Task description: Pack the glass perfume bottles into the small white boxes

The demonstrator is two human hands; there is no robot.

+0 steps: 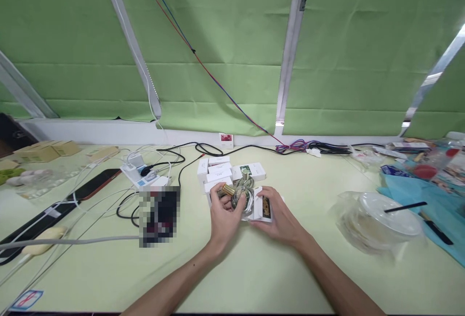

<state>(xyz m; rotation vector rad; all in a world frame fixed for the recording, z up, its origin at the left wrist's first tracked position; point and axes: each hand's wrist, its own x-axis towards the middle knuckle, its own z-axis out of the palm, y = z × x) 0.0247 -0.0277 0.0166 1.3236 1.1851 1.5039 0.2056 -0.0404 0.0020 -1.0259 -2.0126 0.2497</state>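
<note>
My left hand (225,212) is closed around a coil of grey-green cord (239,195) with a shiny gold cylinder (228,189) at its end. The thumb lies over the coil. Close against it, my right hand (278,214) grips a small white box (257,204) with a dark and gold picture on its side. Coil and box touch or overlap; the box's inside is hidden from me. Just beyond my hands, several small white boxes (218,173) lie in a group, with another white box (254,170) bearing a green picture beside them.
A power strip (143,173) with plugs and tangled cables lies left, near a pixelated dark object (160,216). At right stand a lidded white tub (390,214) in clear plastic and a black-handled knife (438,229) on blue sheeting. A small picture box (226,140) leans at the back.
</note>
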